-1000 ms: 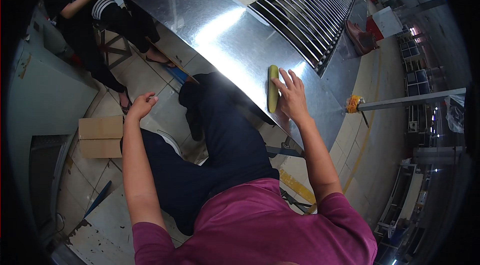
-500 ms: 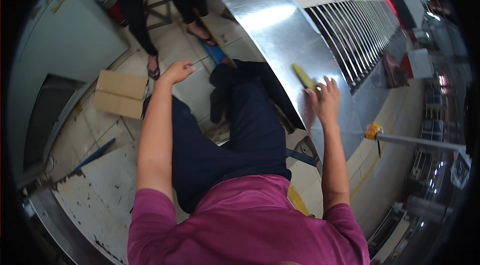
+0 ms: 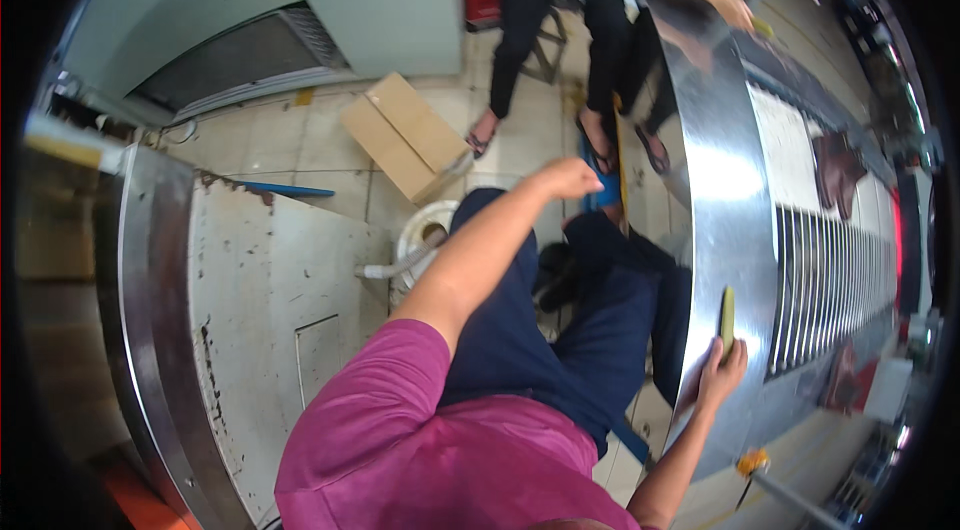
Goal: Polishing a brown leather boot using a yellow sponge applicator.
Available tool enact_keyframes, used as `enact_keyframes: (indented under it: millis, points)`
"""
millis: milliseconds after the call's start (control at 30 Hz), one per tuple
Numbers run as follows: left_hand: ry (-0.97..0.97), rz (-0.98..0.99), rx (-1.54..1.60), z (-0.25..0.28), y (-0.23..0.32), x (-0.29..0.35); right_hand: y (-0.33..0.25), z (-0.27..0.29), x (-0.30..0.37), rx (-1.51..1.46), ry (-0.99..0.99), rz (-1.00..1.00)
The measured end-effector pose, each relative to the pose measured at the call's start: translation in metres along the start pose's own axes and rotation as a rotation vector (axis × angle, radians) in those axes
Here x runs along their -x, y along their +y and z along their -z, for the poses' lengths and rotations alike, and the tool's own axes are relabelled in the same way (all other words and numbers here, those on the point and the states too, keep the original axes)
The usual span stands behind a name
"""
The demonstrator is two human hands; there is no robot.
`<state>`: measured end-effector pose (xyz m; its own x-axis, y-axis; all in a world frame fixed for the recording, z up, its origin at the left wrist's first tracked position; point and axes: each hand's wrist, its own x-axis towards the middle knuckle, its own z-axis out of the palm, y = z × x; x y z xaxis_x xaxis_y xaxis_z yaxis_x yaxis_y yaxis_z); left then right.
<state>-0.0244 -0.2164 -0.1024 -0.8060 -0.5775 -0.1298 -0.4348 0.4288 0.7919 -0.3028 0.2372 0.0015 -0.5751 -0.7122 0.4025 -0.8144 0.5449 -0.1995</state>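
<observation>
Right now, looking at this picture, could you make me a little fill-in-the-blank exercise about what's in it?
1. The person's right hand is ____ (touching or apart from) the green bar.
2. The tan cardboard box rests on the tiled ____.
3. In the picture, the green bar lies to the ____ (left or right) of the metal grating.
4. The left hand is ____ (nearer to or farther from) the green bar than the right hand.

Missing words: touching; floor; left; farther from.

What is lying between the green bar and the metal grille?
The head view shows metal tabletop between the green bar and the metal grille, and part of the right hand at the bar's near end.
</observation>
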Motion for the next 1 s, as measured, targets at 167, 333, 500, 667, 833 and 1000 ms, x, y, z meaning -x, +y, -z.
enact_keyframes:
  millis: [167,333,500,667,833,1000]
  points:
    - [0.304,-0.349,0.363,0.0,0.09,0.024,0.023,-0.009,0.013,0.058,0.091,0.017]
    - [0.221,-1.053,0.636,0.043,0.245,0.136,0.018,-0.007,0.008,0.1,0.079,-0.011]
    - [-0.103,-1.587,1.006,0.034,0.317,0.199,0.015,-0.006,0.003,0.083,0.076,-0.005]
    - [-0.254,-1.542,1.358,0.029,0.341,0.211,0.008,-0.006,0.003,0.089,0.058,-0.022]
    - [-0.171,-1.61,1.387,0.024,0.348,0.211,0.018,-0.005,0.005,0.09,0.072,-0.012]
    - [-0.496,-1.311,1.297,0.031,0.335,0.227,0.009,-0.005,0.004,0.059,0.06,-0.02]
